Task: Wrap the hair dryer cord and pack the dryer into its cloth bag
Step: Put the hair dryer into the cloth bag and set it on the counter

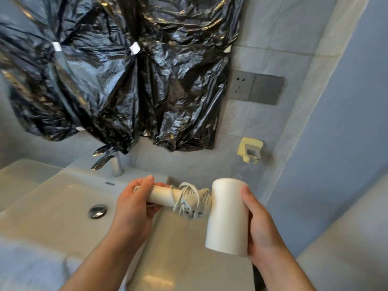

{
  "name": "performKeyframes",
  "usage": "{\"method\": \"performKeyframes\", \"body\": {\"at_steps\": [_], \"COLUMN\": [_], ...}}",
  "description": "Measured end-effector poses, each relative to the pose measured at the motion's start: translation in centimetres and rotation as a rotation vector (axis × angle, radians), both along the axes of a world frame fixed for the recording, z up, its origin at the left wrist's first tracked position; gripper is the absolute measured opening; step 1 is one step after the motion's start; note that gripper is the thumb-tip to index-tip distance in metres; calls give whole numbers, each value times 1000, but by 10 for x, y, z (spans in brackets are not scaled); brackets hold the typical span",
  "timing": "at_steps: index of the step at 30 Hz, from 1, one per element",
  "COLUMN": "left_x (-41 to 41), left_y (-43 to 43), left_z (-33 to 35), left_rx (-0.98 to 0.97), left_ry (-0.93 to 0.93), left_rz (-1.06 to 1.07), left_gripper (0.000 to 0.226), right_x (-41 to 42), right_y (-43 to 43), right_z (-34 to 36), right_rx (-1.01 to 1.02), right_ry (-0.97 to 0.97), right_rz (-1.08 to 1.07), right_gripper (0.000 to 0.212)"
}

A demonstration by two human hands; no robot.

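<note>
Nearest in, the right hand is clasped around the barrel of the hair dryer, fingers hidden behind it and only the thumb tip showing on the front; the barrel stands roughly upright at the right of the scene, over the counter. The handle runs out sideways to the left — that is the long axis to watch; it lies almost level, reaching over the right-hand rim of the sink. The left hand is closed on the free end of that handle, thumb on top, fingers curled beneath. Between the two hands sits the cord, looped in a loose, untidy bundle around the handle hard against the barrel; a strand trails back along the handle to the left hand, which looks the nearer one to feed any slack. The wrapping seems close to done, judging by the bundle.

Farther back: the drain, the faucet, then a wall bracket and a socket plate on the tiles, with black plastic sheeting taped across the wall above.

Hard to make out — the plug is lost somewhere in the blurred loops; the barrel's openings face away; and no cloth bag shows anywhere in view.
</note>
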State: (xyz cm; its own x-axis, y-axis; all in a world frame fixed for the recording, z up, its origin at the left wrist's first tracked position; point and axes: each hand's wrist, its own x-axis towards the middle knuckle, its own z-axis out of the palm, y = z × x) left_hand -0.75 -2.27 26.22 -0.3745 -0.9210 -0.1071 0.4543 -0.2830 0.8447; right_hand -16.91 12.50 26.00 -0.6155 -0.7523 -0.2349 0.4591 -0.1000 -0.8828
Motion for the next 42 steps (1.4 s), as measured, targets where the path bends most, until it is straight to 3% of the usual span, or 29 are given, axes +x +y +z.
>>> {"method": "performKeyframes", "body": {"at_steps": [2,6,9,17,25,32,37,42], "left_x": [18,72,116,213,288,399,476,526], "left_y": [5,16,28,31,-56,-158,-196,-216], "left_z": [-6,-16,-29,-69,-89,-119,-140,-154], "left_rx": [35,17,0,146,217,304,371,393], "left_ry": [3,-74,-137,-134,-73,-91,-101,-102], "left_rz": [50,48,124,395,455,493,568,591], "left_gripper": [16,7,18,5,4,5,7,30], "right_x": [11,32,53,142,218,326,404,450], "right_y": [-4,-18,-35,-84,-182,-296,-355,-390], "right_z": [-9,-22,-40,-69,-79,-101,-118,-126], "right_rx": [-25,-52,-13,165,189,313,379,368], "right_ry": [42,-19,-64,-41,56,69,98,107], "right_rz": [32,169,317,462,487,527,618,727], "right_gripper": [90,49,52,65,36,38,53,30]}}
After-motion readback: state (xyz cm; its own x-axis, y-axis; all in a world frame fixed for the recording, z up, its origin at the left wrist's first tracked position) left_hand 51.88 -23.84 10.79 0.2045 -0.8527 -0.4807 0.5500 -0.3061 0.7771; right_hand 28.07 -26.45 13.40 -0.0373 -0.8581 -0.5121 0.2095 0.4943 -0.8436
